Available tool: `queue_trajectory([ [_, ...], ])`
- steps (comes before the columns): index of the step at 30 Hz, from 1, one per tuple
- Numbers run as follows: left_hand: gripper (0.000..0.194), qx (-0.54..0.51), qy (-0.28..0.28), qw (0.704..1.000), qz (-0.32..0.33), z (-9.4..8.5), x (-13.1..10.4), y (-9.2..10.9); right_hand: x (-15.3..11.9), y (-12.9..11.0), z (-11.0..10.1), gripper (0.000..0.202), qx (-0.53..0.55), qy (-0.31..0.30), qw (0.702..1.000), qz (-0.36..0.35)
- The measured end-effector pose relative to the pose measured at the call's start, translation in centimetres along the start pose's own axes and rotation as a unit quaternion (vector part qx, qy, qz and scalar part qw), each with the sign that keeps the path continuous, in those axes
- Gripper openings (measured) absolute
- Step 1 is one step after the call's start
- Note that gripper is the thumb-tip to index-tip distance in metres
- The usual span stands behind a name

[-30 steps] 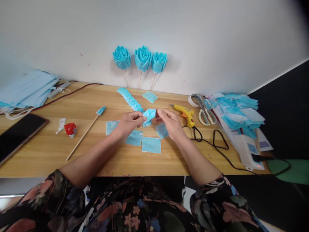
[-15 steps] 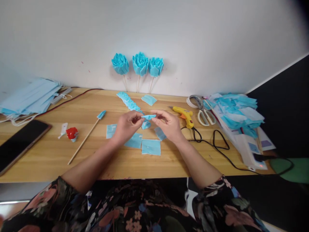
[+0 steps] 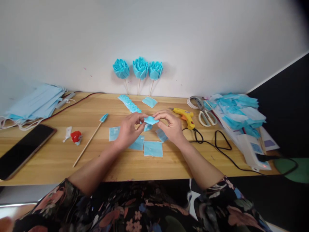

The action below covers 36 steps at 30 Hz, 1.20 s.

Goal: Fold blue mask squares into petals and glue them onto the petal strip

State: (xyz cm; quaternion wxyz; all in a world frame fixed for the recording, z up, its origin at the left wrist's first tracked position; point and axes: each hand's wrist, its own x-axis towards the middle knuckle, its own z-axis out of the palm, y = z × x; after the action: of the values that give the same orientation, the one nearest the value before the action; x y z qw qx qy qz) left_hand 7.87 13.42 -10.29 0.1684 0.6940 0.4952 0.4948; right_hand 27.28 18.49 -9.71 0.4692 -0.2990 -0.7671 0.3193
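Note:
Between my two hands, just above the table, is a small folded piece of blue fabric (image 3: 151,120). My left hand (image 3: 129,129) pinches its left end, and my right hand (image 3: 170,126) pinches its right end. Flat blue squares lie below: one square (image 3: 153,149) in front, another (image 3: 162,135) partly under my right hand, others partly covered by my left hand. Behind my hands a row of folded blue petals (image 3: 129,103) runs slantwise, near a single blue piece (image 3: 149,102). To the left rests a wooden stick (image 3: 88,143) with a blue bud at its tip.
Three blue flowers on sticks (image 3: 140,68) lean on the wall. At right are a yellow glue gun (image 3: 185,116) with black cord, scissors (image 3: 204,112), a heap of blue pieces (image 3: 238,111) and a power strip (image 3: 252,151). Left: face masks (image 3: 36,101), a phone (image 3: 26,149), a red-wrapped item (image 3: 76,137).
The folded piece has turned so that a broader face shows, with both hands still pinching its ends. The whole view has shifted slightly.

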Motion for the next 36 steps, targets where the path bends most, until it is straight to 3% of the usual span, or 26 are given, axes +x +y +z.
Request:
queue_trajectory([
  [5, 0.016, -0.017, -0.017, 1.0, -0.001, -0.1, 0.1, -0.4, -0.4, 0.2, 0.5, 0.004, 0.007, -0.009, 1.0, 0.02],
  [9, 0.01, -0.073, -0.014, 0.994, -0.077, -0.1, 0.5, -0.8, -0.2, 0.5, 0.4, 0.01, -0.027, -0.004, 0.999, 0.028],
  [13, 0.014, -0.188, 0.01, 0.964, -0.185, -0.4, 0.8, -1.3, 1.5, 1.9, -2.9, 0.026, -0.18, 0.035, 0.983, 0.002],
  [16, 0.018, -0.242, 0.021, 0.942, -0.231, -0.9, 1.1, -1.3, 2.2, 2.9, -7.3, 0.025, -0.338, 0.101, 0.935, 0.041],
  [20, 0.019, -0.308, 0.043, 0.915, -0.257, -1.3, 1.3, -1.3, 0.7, 2.8, -11.6, 0.031, -0.489, 0.06, 0.848, 0.196],
  [23, 0.02, -0.351, 0.063, 0.895, -0.266, -1.3, 1.4, -1.3, -0.7, 2.2, -12.0, 0.039, -0.543, -0.012, 0.788, 0.289],
  [26, 0.024, -0.375, 0.069, 0.881, -0.28, -1.3, 1.6, -1.2, -1.3, 2.4, -11.2, 0.046, -0.534, -0.09, 0.762, 0.355],
  [28, 0.026, -0.383, 0.073, 0.876, -0.285, -1.4, 1.7, -1.2, -1.4, 3.1, -10.7, 0.042, -0.518, -0.103, 0.762, 0.375],
  [31, 0.027, -0.388, 0.083, 0.872, -0.287, -1.7, 1.9, -1.3, -1.4, 4.4, -10.7, 0.032, -0.475, -0.071, 0.79, 0.381],
  [34, 0.028, -0.392, 0.086, 0.869, -0.29, -2.0, 1.9, -1.4, -1.4, 5.0, -11.3, 0.024, -0.365, -0.019, 0.859, 0.358],
  [36, 0.029, -0.396, 0.083, 0.867, -0.291, -2.1, 1.9, -1.5, -1.3, 4.4, -11.6, 0.027, -0.217, 0.041, 0.918, 0.328],
])
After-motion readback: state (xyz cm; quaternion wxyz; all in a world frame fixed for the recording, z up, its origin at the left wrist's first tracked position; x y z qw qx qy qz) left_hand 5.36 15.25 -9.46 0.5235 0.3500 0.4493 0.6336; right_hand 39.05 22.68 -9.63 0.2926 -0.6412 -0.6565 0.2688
